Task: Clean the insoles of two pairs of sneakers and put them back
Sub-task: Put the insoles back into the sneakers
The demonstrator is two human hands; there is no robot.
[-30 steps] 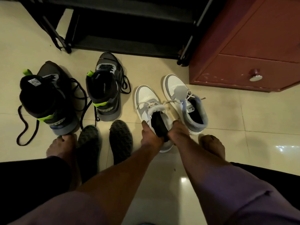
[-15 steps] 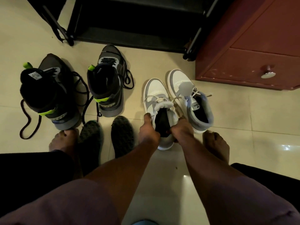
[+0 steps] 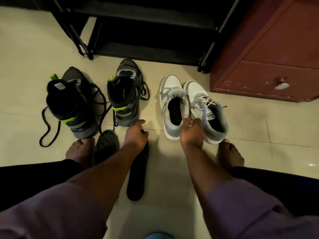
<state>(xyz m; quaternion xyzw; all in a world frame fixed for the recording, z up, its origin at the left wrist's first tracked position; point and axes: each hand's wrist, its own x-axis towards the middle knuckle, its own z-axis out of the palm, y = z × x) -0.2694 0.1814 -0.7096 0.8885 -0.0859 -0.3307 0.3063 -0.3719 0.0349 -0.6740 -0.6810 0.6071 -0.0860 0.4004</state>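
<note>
Two white and grey sneakers stand side by side, the left one (image 3: 170,107) with a dark insole inside, the right one (image 3: 209,111) touching it. My right hand (image 3: 191,133) rests at their heels, one straight finger touching the left sneaker's collar. Two dark sneakers with green tabs (image 3: 69,104) (image 3: 126,95) stand to the left with their laces loose. My left hand (image 3: 136,135) grips the top end of a dark insole (image 3: 138,171), which slants down toward me. A second dark insole (image 3: 107,145) lies on the floor beside it.
A black shoe rack (image 3: 146,31) stands behind the sneakers. A red-brown cabinet with a knobbed drawer (image 3: 269,78) is at the right. My bare feet (image 3: 81,152) (image 3: 229,156) sit on the tiled floor just behind the shoes.
My left hand has left the white sneaker, moved left and taken hold of the dark insole. The insole sits down inside the white sneaker. My right hand stays at the collar.
</note>
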